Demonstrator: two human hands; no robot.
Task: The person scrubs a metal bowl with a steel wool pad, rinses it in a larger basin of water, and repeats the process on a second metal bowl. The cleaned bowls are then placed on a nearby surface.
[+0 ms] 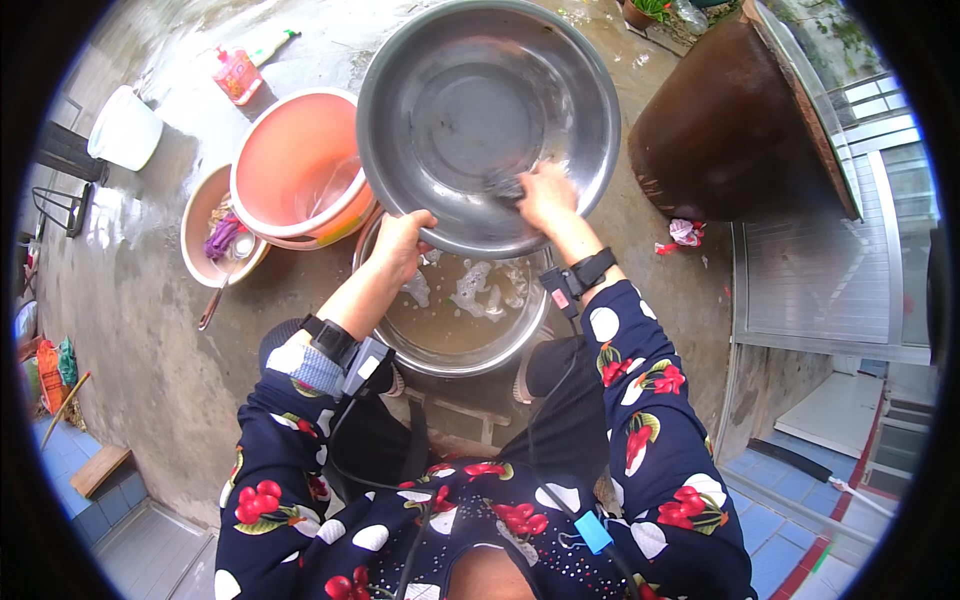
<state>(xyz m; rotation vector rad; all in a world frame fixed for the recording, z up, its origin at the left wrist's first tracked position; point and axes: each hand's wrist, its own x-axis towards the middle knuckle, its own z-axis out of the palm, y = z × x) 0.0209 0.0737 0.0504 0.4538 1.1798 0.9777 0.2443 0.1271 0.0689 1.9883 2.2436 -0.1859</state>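
A large grey metal basin (480, 120) is tilted over a second metal basin (457, 367), which holds murky water with foam. My left hand (397, 244) grips the near rim of the upper basin, thumb over the edge. Inside that basin, low on its right side, my right hand (550, 196) holds a dark scouring pad (504, 186) against the metal; hand and pad are blurred. Small dark specks show on the basin's bottom.
To the left stand an orange plastic basin (296, 165), a smaller basin (196, 259) with a purple cloth and a ladle, a pink pump bottle (238, 76) and a white bucket (127, 131). A big brown jar (735, 127) stands right, near a crumpled wrapper (685, 232).
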